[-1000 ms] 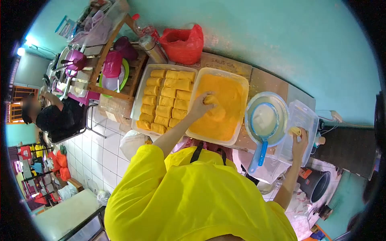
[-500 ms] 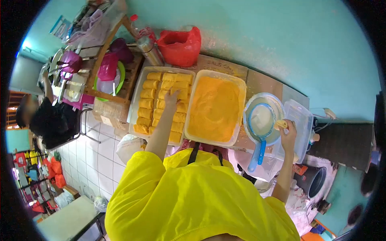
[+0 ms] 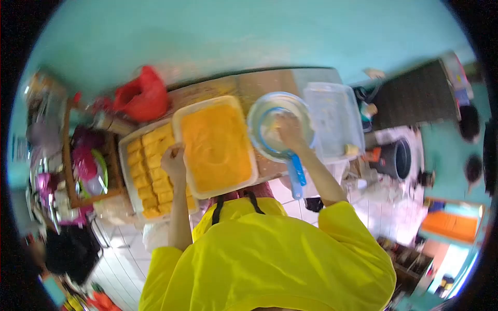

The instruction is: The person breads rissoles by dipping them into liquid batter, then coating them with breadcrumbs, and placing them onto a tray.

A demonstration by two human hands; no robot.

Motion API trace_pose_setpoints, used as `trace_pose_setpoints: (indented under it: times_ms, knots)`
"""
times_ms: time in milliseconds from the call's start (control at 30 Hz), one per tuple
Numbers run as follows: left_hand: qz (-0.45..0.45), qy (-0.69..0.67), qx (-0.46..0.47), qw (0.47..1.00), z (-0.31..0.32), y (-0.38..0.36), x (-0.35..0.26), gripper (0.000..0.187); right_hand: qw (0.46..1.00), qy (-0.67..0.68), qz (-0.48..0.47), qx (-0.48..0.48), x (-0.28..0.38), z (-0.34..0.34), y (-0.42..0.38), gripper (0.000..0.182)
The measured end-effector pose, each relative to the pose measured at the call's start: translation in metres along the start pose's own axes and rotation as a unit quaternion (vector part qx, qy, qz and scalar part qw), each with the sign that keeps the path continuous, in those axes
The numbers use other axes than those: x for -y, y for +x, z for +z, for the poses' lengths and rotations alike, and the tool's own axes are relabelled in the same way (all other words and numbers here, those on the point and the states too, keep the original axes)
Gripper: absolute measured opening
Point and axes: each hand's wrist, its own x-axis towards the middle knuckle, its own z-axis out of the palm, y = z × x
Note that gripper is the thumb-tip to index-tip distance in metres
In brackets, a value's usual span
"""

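Observation:
My right hand (image 3: 288,129) reaches down into a round bowl (image 3: 254,124) of whitish liquid, inside the ring of a blue-rimmed strainer whose blue handle (image 3: 296,176) sticks out toward me. Its fingers are blurred, and whatever they may hold is hidden. My left hand (image 3: 174,158) hovers over the border between a tray of yellow rolls (image 3: 150,171) and a tub of orange crumbs (image 3: 215,147). The fingers of that hand are curled together, with nothing visible in them. The rolls lie in rows in the tray.
Right of the bowl stands a clear plastic box (image 3: 334,122) with a small yellow piece (image 3: 351,149) in its near corner. A red plastic bag (image 3: 142,96) sits behind the tray. At far left is a wooden rack (image 3: 70,155); a dark bucket (image 3: 399,158) stands at right.
My right hand has moved from beside the clear box, where it held a pale yellow roll, into the bowl. My left hand has left the rolls toward the crumb tub. The view has shifted right.

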Motion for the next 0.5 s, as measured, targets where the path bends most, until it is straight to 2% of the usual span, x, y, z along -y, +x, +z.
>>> trace_pose_setpoints:
  times_ms: [67,167,200,233,267,300,333,367,400,433,467,500]
  knots:
    - [0.003,-0.014,0.073,0.997,0.021,-0.018,-0.002,0.011,0.994,0.052,0.066,0.074,0.018,-0.036,0.016,0.032]
    - [0.016,0.021,0.167,0.986,0.044,-0.046,-0.009,0.015,0.967,0.096,0.199,0.124,0.004,-0.094,0.022,0.035]
    - [0.016,0.042,0.194,0.98,0.049,-0.054,-0.011,0.015,0.986,0.058,0.149,0.043,-0.029,-0.081,0.002,0.036]
    - [0.015,0.064,0.216,0.974,0.054,-0.062,-0.013,0.015,0.975,0.042,0.212,0.051,-0.057,-0.078,-0.014,0.036]
    - [0.052,0.059,0.232,0.97,0.063,-0.07,-0.004,0.012,0.961,0.03,0.269,0.061,-0.086,-0.075,-0.033,0.036]
    - [0.086,0.058,0.243,0.964,0.074,-0.08,0.013,0.008,0.965,-0.035,0.253,0.054,-0.125,-0.063,-0.065,0.038]
    - [0.118,0.06,0.251,0.959,0.077,-0.087,0.023,0.006,0.932,-0.051,0.335,0.131,-0.152,-0.063,-0.086,0.044]
    - [0.13,0.046,0.288,0.948,0.077,-0.094,0.018,0.006,0.947,-0.137,0.272,0.104,-0.191,-0.04,-0.137,0.047]
    - [0.141,0.031,0.323,0.935,0.079,-0.098,0.012,0.007,0.911,-0.154,0.324,0.203,-0.215,-0.038,-0.152,0.05]
    - [0.151,0.051,0.371,0.915,0.082,-0.1,0.019,0.009,0.918,-0.128,0.318,0.201,-0.231,-0.043,-0.171,0.049]
    - [0.16,0.069,0.421,0.89,0.085,-0.1,0.026,0.012,0.898,-0.126,0.325,0.268,-0.259,-0.032,-0.191,0.048]
    - [0.192,0.14,0.423,0.874,0.083,-0.101,0.011,0.017,0.942,-0.169,0.216,0.194,-0.292,-0.008,-0.243,0.046]
